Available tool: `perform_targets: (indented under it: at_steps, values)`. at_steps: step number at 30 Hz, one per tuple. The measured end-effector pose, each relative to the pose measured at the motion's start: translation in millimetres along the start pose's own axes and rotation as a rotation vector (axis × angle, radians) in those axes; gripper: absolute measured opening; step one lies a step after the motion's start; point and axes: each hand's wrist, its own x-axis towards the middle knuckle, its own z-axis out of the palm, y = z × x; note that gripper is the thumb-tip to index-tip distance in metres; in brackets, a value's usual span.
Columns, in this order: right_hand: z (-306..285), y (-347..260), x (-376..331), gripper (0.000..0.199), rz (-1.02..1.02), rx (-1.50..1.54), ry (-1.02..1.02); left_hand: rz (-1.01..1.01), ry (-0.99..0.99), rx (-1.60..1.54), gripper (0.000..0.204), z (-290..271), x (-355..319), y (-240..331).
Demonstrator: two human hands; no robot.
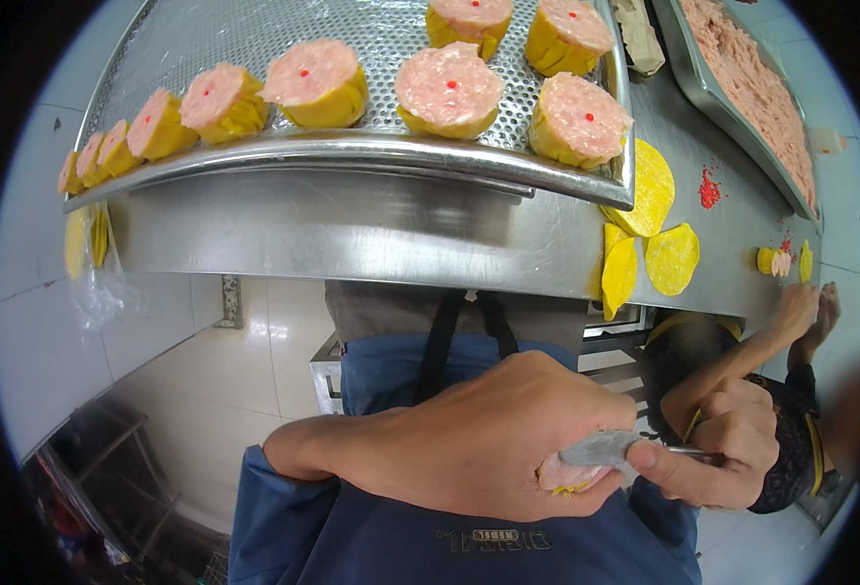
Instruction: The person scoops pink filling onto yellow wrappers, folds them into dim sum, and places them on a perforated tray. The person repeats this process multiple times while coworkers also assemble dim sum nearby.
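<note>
At the lower centre of the frame, the person's left hand is curled shut around a half-made dumpling, of which only a pink filling face and a yellow wrapper edge show between thumb and fingers. Cupping it this way probably keeps the soft wrapper pleated while the top is worked. The right hand, just to its right, is closed in a pinch on a flat metal spatula, whose blade lies across the filling (seemingly to press it level). Beneath both hands hangs the blue apron.

Above them, the steel table spans the middle of the frame. On its right part lie loose round yellow wrappers: four can be counted, overlapping near the table edge, likely kept within reach. A small finished dumpling sits farther right beside a yellow scrap, and a smear of red garnish lies above the wrappers. At the right edge, another person's hands rest on the table; whether they hold anything cannot be told.

Across the top, a perforated steel tray carries finished dumplings in rows, each with a red dot. Ten are visible, though those at the far left crowd together, so the count is uncertain. In the upper right, a deep metal pan holds the pink minced filling. At the left edge a clear bag with more yellow wrappers hangs off the table.
</note>
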Motion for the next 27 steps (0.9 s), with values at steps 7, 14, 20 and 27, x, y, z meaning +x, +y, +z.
perform_targets:
  at_steps: [7,14,20,27]
  values:
    - [-4.3,-4.4,-3.7,0.042,0.062,-0.058,0.06,-0.099,-0.003,-0.002,0.032,-9.5,-12.6,13.1]
    - [2.5,1.5,-3.5,0.044,-0.075,0.018,0.067,-0.06,-0.074,-0.025,0.03,-3.3,-3.4,2.8]
    - [-1.8,-3.1,-5.7,0.044,0.067,-0.011,0.039,-0.027,0.047,0.049,0.03,-3.3,-7.7,3.6]
    - [-2.6,2.7,-6.6,0.043,-0.018,0.064,0.071,-0.228,-0.076,-0.132,0.026,-9.6,-4.3,12.7]
